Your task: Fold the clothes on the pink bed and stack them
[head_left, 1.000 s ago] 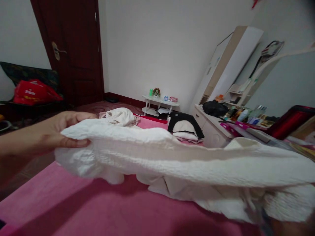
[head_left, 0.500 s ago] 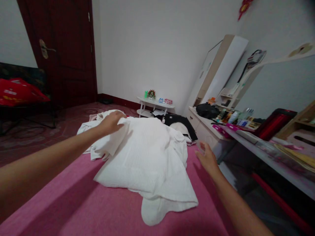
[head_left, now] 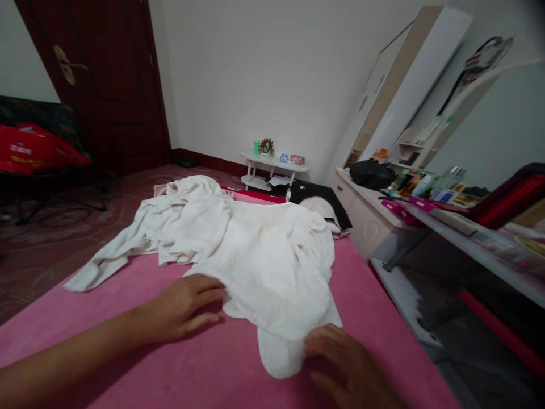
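A white shirt lies spread and wrinkled on the pink bed cover, its rounded hem toward me. At the shirt's lower left edge is my left hand, fingers stretched out and thumb apart, fingertips against the cloth. My right hand, partly blurred, is beside the hem on the right. Its fingers are bent and spaced from the thumb, with the fingertips at the cloth's edge; no cloth shows pinched in them. Left of the shirt lies a crumpled white long-sleeved garment, one sleeve stretched toward the bed's left edge.
A black garment lies at the bed's far right corner. On the right stand a dresser with bottles and a glass-topped desk. Beyond the bed is a small white table. A red bag sits on a chair at left.
Both hands have come back toward me, the left from the shirt's far left side, the right down to the hem. The shirt's left part has shifted, and the other garment's sleeve now extends left.
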Tool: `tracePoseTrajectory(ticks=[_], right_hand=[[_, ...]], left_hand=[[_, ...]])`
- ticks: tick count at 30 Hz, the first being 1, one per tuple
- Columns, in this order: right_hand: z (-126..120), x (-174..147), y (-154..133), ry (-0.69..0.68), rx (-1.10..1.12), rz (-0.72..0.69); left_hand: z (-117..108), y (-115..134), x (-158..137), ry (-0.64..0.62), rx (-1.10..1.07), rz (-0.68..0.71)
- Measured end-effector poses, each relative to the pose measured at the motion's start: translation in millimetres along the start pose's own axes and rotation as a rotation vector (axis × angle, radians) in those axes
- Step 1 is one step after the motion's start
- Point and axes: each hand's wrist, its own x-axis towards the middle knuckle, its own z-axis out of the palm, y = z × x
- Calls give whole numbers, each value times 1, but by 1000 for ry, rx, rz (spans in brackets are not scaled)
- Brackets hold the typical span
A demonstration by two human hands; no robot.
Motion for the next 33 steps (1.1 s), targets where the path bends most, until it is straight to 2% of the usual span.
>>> tracePoseTrajectory(ticks=[4,8,11,14,17,19,21,25,26,27,28,29,30,32,33], right_hand=[[17,21,-7,-116,-31,25],[23,51,0,-70,-43,46],[25,58,12,-1,4,36],[28,55,28,82,37,54],[31,55,40,157,3,112],[27,57,40,154,-32,162],[15,58,32,68,-48,208],[-36,61,12,-297,0,229],[-50,64,10,-354,24,211],[-64,69,9,-354,42,188],[-76,75,10,-266,39,172],[-85,81,13,-91,1,162],[-90,87,15,141,-76,154],[-87,96,16,617,-286,126],[-79,97,14,767,-369,90]], left_hand=[[15,-29,17,31,52,-141],[29,-54,37,52,89,-162],[24,-69,45,26,117,-181],[13,-82,40,53,240,-274],[6,-92,31,97,371,-373],[1,-93,27,96,356,-417],[-10,-88,28,56,212,-451],[-56,-72,34,-209,-447,-484],[-69,-70,37,-249,-595,-499],[-80,-70,40,-244,-700,-522],[-88,-72,43,-184,-749,-558],[-93,-75,46,-77,-739,-604],[-95,-80,50,61,-664,-656],[-88,-89,54,363,-352,-724],[-82,-90,55,482,-169,-711]])
